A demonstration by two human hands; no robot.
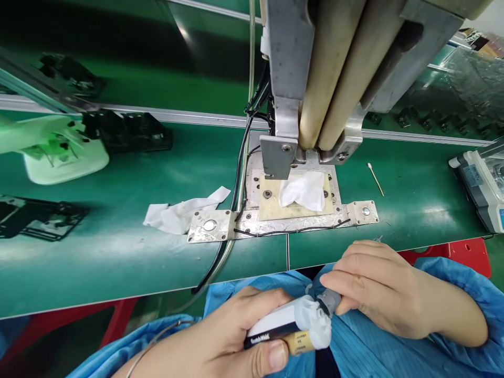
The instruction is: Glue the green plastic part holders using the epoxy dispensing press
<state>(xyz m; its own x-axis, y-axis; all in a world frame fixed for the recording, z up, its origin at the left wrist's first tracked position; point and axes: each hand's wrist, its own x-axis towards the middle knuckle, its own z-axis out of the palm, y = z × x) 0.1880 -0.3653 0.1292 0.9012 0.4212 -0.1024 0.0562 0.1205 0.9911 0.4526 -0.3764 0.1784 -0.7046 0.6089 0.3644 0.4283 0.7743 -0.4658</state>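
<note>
In my left hand [232, 338] is an adhesive cartridge [275, 321] with "Scotch-Weld" lettering and a black, white and tan label. Whitish material, crumpled or smeared, covers its front end. My right hand [378, 289] pinches a grey cap [329, 301] against that end; the fingertips partly hide it. Both hands are over my lap, just below the bench edge. Beyond them, a metal fixture [260, 226] carries a tan plate [271, 211] with a white wipe [303, 190] lying on it.
A press-like machine [289, 118] with two tan rods overhangs the fixture. To the left lie another wipe [181, 212], black cables [239, 184] and black parts [129, 131]. A cotton swab [375, 179] and a grey-white device [474, 181] are on the right.
</note>
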